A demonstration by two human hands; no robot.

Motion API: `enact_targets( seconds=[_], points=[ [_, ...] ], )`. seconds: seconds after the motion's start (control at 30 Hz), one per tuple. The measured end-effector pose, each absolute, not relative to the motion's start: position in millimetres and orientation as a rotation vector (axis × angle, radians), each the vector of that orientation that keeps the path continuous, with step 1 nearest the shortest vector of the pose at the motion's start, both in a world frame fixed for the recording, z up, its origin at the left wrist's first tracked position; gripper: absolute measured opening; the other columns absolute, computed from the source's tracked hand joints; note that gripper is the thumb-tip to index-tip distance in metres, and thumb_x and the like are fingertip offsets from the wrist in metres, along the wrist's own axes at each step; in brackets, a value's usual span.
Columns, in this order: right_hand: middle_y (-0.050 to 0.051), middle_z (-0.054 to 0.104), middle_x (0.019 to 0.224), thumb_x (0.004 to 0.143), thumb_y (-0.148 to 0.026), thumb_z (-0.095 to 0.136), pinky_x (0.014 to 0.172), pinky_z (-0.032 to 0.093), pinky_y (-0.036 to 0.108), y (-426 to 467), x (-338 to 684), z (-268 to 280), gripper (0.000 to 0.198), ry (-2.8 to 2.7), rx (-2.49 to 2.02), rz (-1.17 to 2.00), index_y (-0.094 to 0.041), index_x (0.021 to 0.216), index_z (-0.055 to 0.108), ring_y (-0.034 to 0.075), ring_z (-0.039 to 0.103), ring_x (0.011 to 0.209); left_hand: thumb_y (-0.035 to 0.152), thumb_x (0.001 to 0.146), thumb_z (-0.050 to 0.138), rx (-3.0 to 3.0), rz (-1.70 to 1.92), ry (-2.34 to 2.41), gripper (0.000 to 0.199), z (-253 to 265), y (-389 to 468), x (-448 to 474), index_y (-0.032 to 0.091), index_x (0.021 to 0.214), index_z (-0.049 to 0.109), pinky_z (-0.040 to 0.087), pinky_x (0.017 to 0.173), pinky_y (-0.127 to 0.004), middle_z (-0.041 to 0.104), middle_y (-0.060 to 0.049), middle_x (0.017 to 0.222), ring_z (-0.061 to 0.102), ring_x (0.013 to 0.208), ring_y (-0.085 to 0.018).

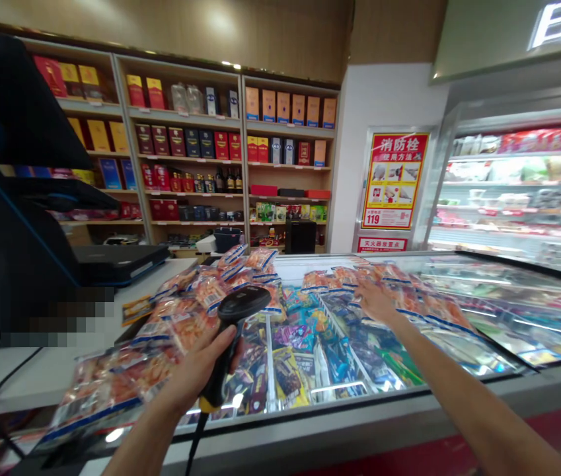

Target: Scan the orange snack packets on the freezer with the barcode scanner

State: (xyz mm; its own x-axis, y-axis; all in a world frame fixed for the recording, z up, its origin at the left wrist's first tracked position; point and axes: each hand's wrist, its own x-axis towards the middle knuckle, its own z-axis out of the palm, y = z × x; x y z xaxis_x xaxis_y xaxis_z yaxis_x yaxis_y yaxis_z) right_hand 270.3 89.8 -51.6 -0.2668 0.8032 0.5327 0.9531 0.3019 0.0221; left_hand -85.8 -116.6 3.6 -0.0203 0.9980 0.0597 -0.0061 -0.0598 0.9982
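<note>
My left hand [215,354] is wrapped around the handle of a black barcode scanner [244,301], its head up and its cord hanging down. Under and behind it lie several clear plastic packets [178,320] of orange-brown food with blue edges, heaped on the left. My right hand [376,302] reaches out over the freezer's glass top. Its fingers look spread, close against a second row of the same packets [344,277]. More packets [441,309] lie to the right of that hand. Whether the fingertips touch a packet is hard to make out.
A chest freezer [320,413] with bagged frozen goods under glass stands before me. To the left, a dark register screen [7,198] rises from a white counter [86,317]. Behind are shelves of boxes [176,142], a red fire-hydrant sign [395,180] and a lit display fridge [518,185].
</note>
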Motion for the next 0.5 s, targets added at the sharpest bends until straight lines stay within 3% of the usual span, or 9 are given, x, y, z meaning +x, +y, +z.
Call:
enact_targets(
  seconds=[0.17,0.37,0.5],
  points=[
    [0.009,0.041,0.123,0.072,-0.021,0.037,0.094,0.017,0.047,81,233,-49,0.034,-2.010,-1.480,-0.589,-0.019,0.101,0.053,0.023,0.032,0.115,0.040,0.069,0.051,1.151,1.384,1.190,0.025,11,-139,-114,0.015,0.073,0.053,0.037,0.043,-0.019,0.054,0.002,0.055,0.047,0.044,-0.008],
    [0.009,0.048,0.117,0.076,-0.029,0.038,0.092,0.023,0.043,28,98,-45,0.032,-2.203,-1.080,-0.269,-0.019,0.103,0.051,0.021,0.038,0.110,0.042,0.064,0.055,1.000,1.537,1.327,0.028,14,-169,-158,0.014,0.065,0.053,0.034,0.034,-0.018,0.052,0.002,0.047,0.044,0.040,-0.008],
    [0.006,0.044,0.121,0.075,-0.035,0.041,0.094,0.017,0.046,-28,4,-39,0.037,-2.412,-0.701,-0.138,-0.023,0.110,0.046,0.021,0.031,0.115,0.043,0.063,0.056,0.921,1.628,1.378,0.030,15,-192,-190,0.014,0.068,0.055,0.036,0.035,-0.017,0.053,0.002,0.047,0.046,0.043,-0.009]
  ],
)
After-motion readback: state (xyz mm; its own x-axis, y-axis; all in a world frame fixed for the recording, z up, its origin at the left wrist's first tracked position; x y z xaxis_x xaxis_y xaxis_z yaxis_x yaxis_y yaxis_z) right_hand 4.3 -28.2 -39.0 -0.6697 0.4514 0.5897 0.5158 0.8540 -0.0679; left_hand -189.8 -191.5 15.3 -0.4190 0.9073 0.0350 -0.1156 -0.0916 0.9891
